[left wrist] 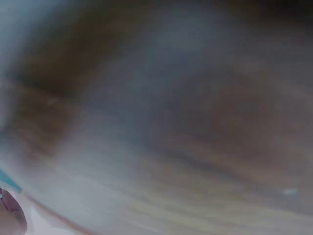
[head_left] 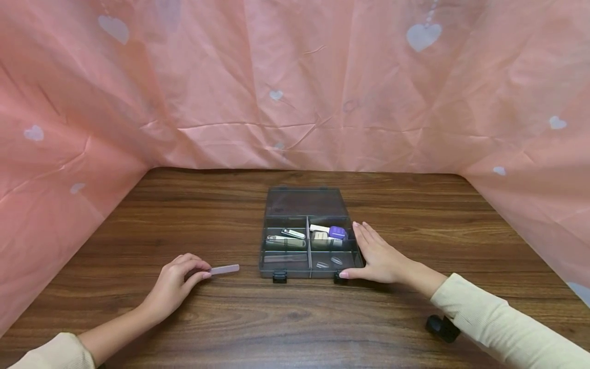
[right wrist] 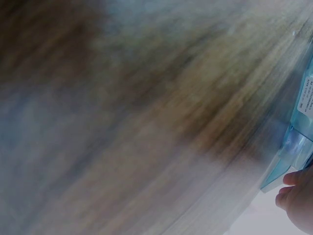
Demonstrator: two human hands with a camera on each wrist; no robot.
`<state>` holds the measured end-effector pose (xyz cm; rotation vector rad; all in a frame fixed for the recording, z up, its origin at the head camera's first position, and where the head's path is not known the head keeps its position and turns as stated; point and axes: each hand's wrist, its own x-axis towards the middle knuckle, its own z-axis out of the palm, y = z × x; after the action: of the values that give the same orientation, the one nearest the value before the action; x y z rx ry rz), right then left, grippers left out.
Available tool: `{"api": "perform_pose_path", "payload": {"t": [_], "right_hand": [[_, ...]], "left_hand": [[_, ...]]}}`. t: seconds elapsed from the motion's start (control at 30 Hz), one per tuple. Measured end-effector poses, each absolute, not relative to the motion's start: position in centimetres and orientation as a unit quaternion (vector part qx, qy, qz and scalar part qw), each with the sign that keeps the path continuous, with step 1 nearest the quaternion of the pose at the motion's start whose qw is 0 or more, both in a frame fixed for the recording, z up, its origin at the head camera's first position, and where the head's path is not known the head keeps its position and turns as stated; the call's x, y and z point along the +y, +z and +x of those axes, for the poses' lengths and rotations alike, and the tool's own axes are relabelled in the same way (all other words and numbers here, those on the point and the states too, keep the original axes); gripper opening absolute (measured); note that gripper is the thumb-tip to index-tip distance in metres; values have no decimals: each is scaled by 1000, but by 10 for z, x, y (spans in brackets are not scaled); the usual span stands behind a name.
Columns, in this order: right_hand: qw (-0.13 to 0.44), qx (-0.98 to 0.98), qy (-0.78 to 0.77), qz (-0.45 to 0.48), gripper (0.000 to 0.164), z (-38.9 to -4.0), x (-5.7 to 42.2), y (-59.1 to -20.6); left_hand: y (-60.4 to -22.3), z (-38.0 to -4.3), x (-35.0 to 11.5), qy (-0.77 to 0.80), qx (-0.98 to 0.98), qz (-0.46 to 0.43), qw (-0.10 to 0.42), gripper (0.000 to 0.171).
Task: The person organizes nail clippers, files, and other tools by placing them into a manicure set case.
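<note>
My left hand (head_left: 172, 284) pinches one end of a thin pale nail file (head_left: 226, 269) between thumb and fingers, low over the table. To its right, a dark see-through divided box (head_left: 301, 274) sits on the wood. My right hand (head_left: 380, 256) rests against the box's right side with fingers extended, the thumb at the front right clasp. Inside lie two nail clippers (head_left: 293, 233), a purple nail polish bottle (head_left: 338, 232) and a cream one (head_left: 320, 236). A long greyish strip (head_left: 286, 258) fills the front left compartment; small clear pieces (head_left: 336, 261) lie front right.
Wood-grain table (head_left: 203, 205) surrounds the box. Pink cloth (head_left: 313, 102) with pale hearts hangs behind and at both sides. A black object (head_left: 442, 328) shows under the right sleeve (head_left: 488, 318). In the right wrist view, a white label (right wrist: 306, 98) marks the box. Both wrist views are largely blurred.
</note>
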<state>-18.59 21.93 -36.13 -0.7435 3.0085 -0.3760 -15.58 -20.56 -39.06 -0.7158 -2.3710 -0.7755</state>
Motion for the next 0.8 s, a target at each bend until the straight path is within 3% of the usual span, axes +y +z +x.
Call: {"api": "perform_pose_path", "payload": {"t": [0.6,0.8], "right_hand": [[18,964,-120,-237,114,-188,221,-361],[13,963,-126,-236,113,-187,221,-362]], "left_hand": [[-375,-168,-168,-333,-853,-282,285,17],[-372,-172,-152,-358,-846,-290,267,14]]}}
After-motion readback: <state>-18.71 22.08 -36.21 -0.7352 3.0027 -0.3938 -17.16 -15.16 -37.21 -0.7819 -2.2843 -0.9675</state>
